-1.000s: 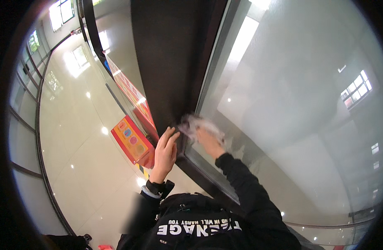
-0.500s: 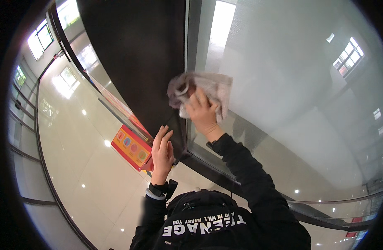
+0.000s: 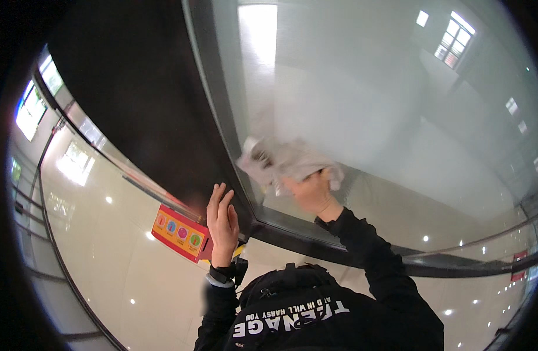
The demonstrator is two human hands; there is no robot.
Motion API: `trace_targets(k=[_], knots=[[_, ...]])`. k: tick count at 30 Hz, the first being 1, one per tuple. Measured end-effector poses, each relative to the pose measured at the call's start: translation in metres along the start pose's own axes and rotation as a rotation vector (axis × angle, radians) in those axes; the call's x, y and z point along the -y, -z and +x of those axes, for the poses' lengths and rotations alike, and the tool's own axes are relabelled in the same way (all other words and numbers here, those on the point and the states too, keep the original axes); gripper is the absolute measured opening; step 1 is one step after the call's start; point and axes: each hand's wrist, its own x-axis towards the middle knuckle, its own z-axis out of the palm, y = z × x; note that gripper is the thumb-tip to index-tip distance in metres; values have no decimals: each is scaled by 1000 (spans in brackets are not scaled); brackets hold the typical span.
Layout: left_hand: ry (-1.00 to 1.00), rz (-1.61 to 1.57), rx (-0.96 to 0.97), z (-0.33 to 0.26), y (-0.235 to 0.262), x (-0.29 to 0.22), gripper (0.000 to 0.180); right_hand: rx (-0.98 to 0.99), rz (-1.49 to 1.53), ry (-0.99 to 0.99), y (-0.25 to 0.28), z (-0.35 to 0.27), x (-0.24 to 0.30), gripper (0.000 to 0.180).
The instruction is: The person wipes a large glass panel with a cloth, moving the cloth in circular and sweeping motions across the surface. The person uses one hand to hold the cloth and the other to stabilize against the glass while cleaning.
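A pale greyish-pink cloth [image 3: 292, 157], blurred and crumpled, lies against the lower left part of a large glass pane [image 3: 362, 105]. My right hand [image 3: 313, 193] presses on its lower edge, fingers curled into the fabric. Beside the pane, a wide dark frame panel [image 3: 146, 88] fills the upper left. My left hand [image 3: 223, 222] rests upright near the lower edge of that panel, fingers stretched out and holding nothing. A dark band with a small device [image 3: 229, 271] sits on my left wrist.
A red and yellow sign [image 3: 181, 233] with coloured circles stands just left of my left hand. A dark bottom rail [image 3: 304, 240] runs under the glass. Shiny tiled floor [image 3: 111, 257] spreads to the left, with windowed walls beyond.
My right hand has moved down and slightly right across the glass with the cloth. The view has shifted, so the frame edge leans more to the left. My left hand stays by the panel.
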Motion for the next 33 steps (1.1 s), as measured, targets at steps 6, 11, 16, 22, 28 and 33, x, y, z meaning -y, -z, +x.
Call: trace_targets(k=[6,11,16,22,28,33], knots=[[-125,-63,1,30,-22,-26,46,-129,-248,160,7,-36,-14,16],[-243,-5,91,42,-36,-44,46,627,355,154,1,-128,-38,19],[-329,-51,86,43,-49,-55,49,602,153,-276,63,-147,-68,30],[-441,41,38,54,-65,-75,48,-101,-229,-727,114,-167,-84,52],[-611,21,-37,63,-98,-126,46,555,144,-578,65,-195,-66,40],[-708,92,-28,58,-130,-184,44,155,185,-651,97,-233,-113,56]])
